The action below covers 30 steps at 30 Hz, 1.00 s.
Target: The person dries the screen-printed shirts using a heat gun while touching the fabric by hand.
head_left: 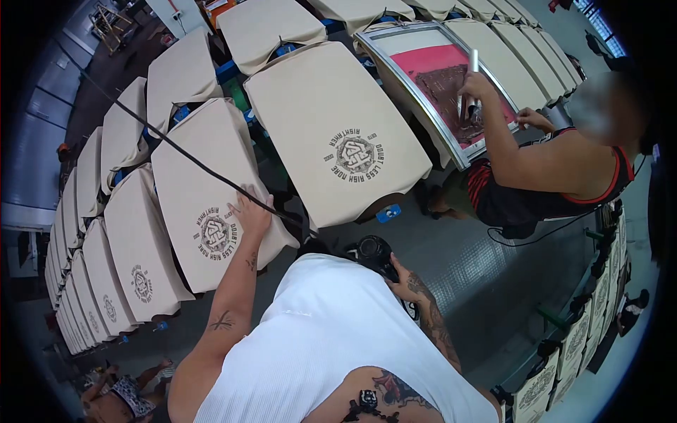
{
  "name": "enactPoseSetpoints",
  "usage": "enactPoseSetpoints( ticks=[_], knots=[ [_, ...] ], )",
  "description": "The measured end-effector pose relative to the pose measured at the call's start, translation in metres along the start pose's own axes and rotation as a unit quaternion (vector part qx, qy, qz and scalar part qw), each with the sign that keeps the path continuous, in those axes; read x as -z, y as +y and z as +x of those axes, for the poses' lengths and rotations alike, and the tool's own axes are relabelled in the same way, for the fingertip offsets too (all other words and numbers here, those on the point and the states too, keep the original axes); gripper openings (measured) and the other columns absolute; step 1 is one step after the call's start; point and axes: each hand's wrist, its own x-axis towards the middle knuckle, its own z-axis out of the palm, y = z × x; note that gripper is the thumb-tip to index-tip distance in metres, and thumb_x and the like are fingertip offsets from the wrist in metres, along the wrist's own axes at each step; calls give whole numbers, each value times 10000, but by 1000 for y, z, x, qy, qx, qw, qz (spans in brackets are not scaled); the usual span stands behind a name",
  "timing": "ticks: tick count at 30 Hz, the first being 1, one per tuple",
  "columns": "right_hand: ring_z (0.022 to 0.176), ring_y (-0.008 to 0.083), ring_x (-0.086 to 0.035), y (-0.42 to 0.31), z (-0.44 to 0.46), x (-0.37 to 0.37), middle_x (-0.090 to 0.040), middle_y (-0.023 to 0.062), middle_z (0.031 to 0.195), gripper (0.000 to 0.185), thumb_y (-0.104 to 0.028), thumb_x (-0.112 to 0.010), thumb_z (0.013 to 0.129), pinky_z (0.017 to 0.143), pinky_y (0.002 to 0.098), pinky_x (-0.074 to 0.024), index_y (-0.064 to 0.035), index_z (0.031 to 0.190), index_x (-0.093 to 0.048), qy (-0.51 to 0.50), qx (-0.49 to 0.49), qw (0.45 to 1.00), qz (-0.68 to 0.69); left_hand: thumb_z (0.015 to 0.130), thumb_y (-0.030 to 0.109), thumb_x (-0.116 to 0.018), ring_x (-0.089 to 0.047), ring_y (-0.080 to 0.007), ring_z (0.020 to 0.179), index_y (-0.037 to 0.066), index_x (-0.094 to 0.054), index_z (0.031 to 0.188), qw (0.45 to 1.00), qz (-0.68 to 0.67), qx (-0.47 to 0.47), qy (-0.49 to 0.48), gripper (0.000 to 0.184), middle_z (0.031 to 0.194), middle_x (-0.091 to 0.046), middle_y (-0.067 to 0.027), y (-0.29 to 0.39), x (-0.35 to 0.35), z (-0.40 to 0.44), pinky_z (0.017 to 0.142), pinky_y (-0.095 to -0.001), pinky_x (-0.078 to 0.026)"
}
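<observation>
My left hand lies flat, fingers spread, on a cream fabric panel stretched over a board. A dark round emblem with lettering is printed beside my fingertips. My right hand is closed around a black device with a round end, held low in front of my white top; its exact kind is unclear. A black cable crosses above the panels and comes down near my waist. Right of my left hand lies another printed cream panel.
A co-worker at the right grips a squeegee over a metal-framed screen with dark brown ink. Rows of covered boards run to the left and far back. More printed panels line the lower right. Another person is at lower left.
</observation>
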Motion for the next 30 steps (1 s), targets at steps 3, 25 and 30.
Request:
enactPoseSetpoints(
  ticks=[3,25,30],
  knots=[
    [1307,387,-468,-2,8,5,-436,233,1452,823,-273,-644,887,1103,410,-378,-116,1548,-178,-32,-20,999,20,914,485,-541,-241,-354,1444,38,-351,1453,999,-7,-3,52,725,1539,-284,-199,2,-3,14,1104,-692,-98],
    [868,156,-585,-119,-81,216,-617,112,999,776,-95,-684,865,804,296,-485,11,1505,-259,33,99,989,108,814,456,-701,-384,-347,1365,73,-544,1336,881,-300,-86,-356,666,1420,-455,-189,0,118,57,1120,-491,-291],
    [906,173,-601,-87,-35,240,-595,146,1136,874,-63,-721,837,832,318,-496,-40,1536,-197,30,169,975,139,782,407,-754,-531,-333,1237,98,-588,1301,684,-431,-534,-246,627,1325,-563,-157,57,301,8,1093,-492,-323]
  ],
)
